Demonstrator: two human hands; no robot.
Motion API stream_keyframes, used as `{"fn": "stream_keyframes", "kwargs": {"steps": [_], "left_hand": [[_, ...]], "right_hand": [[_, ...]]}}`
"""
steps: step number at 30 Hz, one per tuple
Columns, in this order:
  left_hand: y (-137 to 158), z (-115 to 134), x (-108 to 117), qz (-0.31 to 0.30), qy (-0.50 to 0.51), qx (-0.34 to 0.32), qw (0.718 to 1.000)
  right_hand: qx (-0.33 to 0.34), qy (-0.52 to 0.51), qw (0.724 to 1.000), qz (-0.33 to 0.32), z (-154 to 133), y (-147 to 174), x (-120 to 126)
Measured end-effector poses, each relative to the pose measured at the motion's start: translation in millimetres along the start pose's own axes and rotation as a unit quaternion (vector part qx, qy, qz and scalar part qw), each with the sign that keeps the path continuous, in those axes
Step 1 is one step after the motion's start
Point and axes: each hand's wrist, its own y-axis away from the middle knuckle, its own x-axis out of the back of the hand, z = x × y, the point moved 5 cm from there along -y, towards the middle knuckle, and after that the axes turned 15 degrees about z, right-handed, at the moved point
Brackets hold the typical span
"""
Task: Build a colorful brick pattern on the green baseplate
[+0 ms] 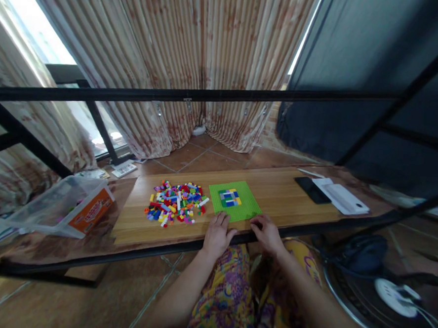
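Two hands (216,235), one baseplate (247,205), one brick pile (177,202), one clear bin (91,211), one phone (312,189)

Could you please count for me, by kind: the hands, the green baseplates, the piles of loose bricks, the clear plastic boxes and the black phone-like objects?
Hands: 2 (left hand, right hand)
Green baseplate: 1
Pile of loose bricks: 1, single bricks too crowded to count
Clear plastic box: 1
Black phone-like object: 1
Total: 6

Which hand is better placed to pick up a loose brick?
Likely the left hand: it is nearer the loose bricks; the right hand sits farther off, at the near right corner of the green baseplate.
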Motion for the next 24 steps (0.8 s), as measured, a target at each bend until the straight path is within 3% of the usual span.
{"fn": "stream_keyframes", "kwargs": {"steps": [6, 12, 16, 19, 24], "left_hand": [[2, -3, 6, 0.01, 0.044, 0.009, 0.999], [14, -6, 14, 0.031, 0.062, 0.017, 0.997], [19, -6, 14, 0.054, 0.05, 0.015, 0.997], [20, -7, 12, 0.065, 0.057, 0.018, 0.996], [20, -9, 11, 0.067, 0.06, 0.024, 0.996]], "right_hand": [[0.013, 0.006, 1.0, -0.009, -10, 11, 3], [0.005, -0.016, 0.999, -0.05, -18, 44, -4], [-0.013, -0.052, 0.998, -0.016, -22, 57, 0], [0.012, -0.072, 0.997, -0.004, -35, 39, 7], [0.048, -0.048, 0.998, 0.007, -35, -37, 2]]}}
